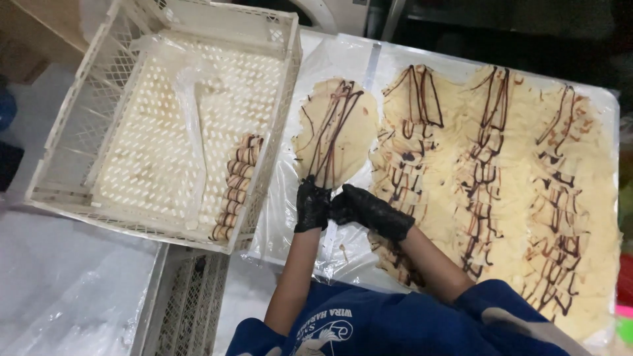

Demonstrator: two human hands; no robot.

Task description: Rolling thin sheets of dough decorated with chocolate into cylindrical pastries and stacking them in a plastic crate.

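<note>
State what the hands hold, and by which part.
Both the left hand and the right hand pinch the near edge of a round chocolate-drizzled crepe.

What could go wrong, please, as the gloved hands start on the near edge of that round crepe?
1. The left hand and right hand pinch the near edge of the thin crepe; it may tear.
2. Its chocolate lines look wet, so they could smear on the gloves or the plastic sheet.
3. The crate sits tilted on another crate, so the row of rolls might slide.
</note>
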